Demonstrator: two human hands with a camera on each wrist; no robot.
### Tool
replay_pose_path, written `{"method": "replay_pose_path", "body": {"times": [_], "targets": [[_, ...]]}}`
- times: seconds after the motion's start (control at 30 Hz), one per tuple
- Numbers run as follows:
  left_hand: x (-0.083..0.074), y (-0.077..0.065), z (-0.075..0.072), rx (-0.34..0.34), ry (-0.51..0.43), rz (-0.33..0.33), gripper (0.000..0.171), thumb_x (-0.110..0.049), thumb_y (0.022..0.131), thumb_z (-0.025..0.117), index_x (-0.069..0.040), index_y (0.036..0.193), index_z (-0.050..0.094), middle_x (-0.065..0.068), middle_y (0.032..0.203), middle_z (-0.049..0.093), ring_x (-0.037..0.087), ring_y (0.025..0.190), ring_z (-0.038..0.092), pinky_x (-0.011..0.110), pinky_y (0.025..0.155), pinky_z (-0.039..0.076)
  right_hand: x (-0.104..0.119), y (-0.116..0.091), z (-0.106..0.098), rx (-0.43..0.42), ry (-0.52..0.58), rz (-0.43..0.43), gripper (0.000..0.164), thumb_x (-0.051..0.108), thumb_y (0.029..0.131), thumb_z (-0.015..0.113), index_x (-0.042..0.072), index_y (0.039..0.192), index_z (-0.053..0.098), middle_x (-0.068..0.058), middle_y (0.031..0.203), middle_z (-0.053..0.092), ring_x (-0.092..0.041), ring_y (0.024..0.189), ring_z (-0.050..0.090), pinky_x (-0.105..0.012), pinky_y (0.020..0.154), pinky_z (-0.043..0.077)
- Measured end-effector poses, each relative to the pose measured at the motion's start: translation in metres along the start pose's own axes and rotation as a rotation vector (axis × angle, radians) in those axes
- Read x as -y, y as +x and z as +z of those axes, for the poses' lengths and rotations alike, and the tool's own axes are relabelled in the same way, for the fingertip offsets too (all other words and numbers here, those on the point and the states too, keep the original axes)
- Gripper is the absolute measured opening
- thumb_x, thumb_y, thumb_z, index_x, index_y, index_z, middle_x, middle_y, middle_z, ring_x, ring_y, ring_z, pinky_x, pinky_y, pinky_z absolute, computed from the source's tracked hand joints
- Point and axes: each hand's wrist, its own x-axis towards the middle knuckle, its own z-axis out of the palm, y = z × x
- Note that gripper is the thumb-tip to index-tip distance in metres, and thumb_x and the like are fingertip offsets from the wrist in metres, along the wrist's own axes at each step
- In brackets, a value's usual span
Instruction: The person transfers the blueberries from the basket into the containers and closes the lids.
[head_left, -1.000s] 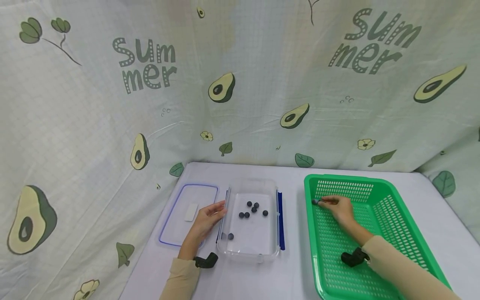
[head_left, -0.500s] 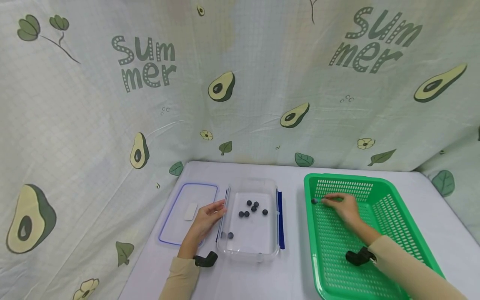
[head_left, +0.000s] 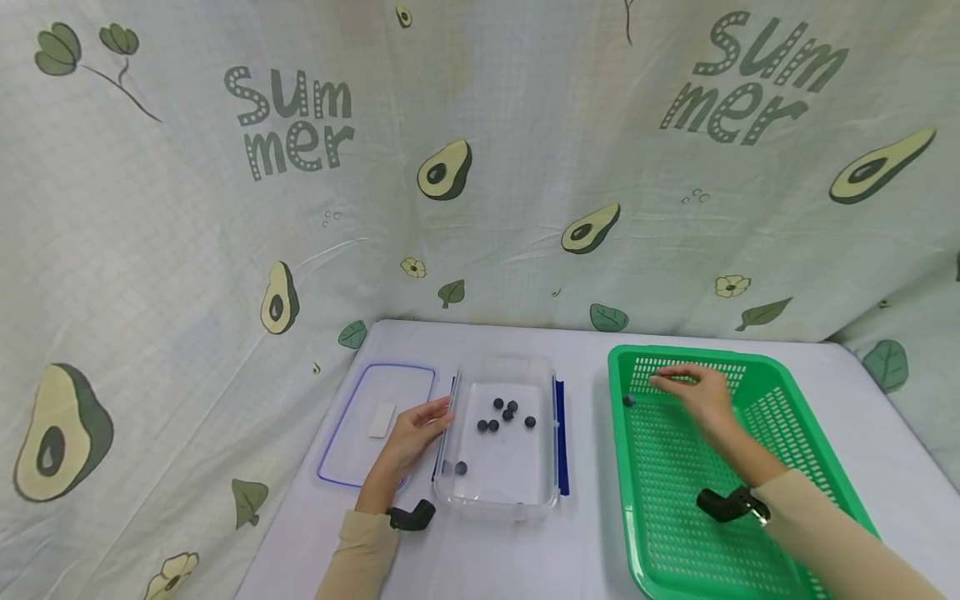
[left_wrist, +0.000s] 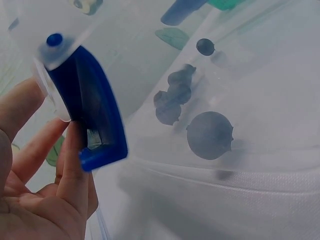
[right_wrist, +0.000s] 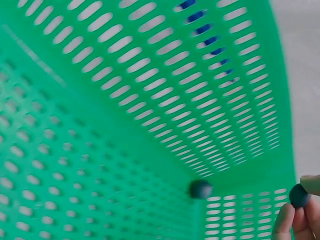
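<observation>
A blueberry (right_wrist: 299,195) is pinched between the thumb and fingertips of my right hand (head_left: 701,396), raised inside the green basket (head_left: 660,533) near its far wall. Another blueberry (head_left: 628,401) lies in the basket's far left corner. My left hand (head_left: 412,433) holds the left side of a clear plastic container (head_left: 506,479), fingers and thumb at the wall beside a hanging blue latch (left_wrist: 107,105). Several blueberries (head_left: 507,415) are spread over the container's floor, mostly toward the far half, and one blueberry (head_left: 461,468) is near its front left corner.
A clear lid with a blue seal (head_left: 348,433) lies flat left of the container, partly behind my left hand. On the container's right, another blue latch (head_left: 562,442) hangs outward. White cloth covers the table (head_left: 588,533); a printed curtain (head_left: 510,167) rises behind it.
My right hand has lifted away from the basket's far left corner, moving up and to the right with one blueberry; the other blueberry stays there. The left hand holds its place.
</observation>
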Motion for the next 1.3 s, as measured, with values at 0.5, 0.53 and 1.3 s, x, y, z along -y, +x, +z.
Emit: {"method": "replay_pose_path", "body": {"times": [0.5, 0.53, 1.3], "targets": [[-0.001, 0.000, 0.000, -0.013, 0.010, -0.005, 0.049, -0.014, 0.091, 0.074, 0.001, 0.135, 0.059, 0.017, 0.128, 0.058, 0.018, 0.112, 0.056, 0.022, 0.094, 0.049, 0.056, -0.011, -0.008, 0.133, 0.140, -0.017, 0.044, 0.029, 0.090, 0.077, -0.004, 0.117, 0.067, 0.009, 0.111, 0.062, -0.009, 0.111, 0.050, -0.022, 0.088, 0.047], [-0.001, -0.001, 0.000, -0.015, 0.011, -0.005, 0.048, -0.014, 0.091, 0.074, 0.001, 0.135, 0.060, 0.017, 0.128, 0.058, 0.018, 0.112, 0.056, 0.022, 0.094, 0.049, 0.060, -0.012, -0.007, 0.145, 0.151, -0.027, 0.042, 0.028, 0.090, 0.077, -0.004, 0.116, 0.067, 0.010, 0.110, 0.062, -0.010, 0.113, 0.049, -0.021, 0.088, 0.047], [0.001, 0.001, 0.001, -0.013, 0.002, -0.004, 0.049, -0.011, 0.091, 0.074, 0.002, 0.135, 0.059, 0.016, 0.125, 0.059, 0.015, 0.107, 0.059, 0.019, 0.089, 0.050, 0.114, -0.015, 0.058, 0.328, 0.272, -0.081, 0.031, 0.015, 0.086, 0.080, -0.004, 0.108, 0.069, -0.005, 0.104, 0.071, -0.013, 0.095, 0.069, -0.028, 0.092, 0.050]]}}
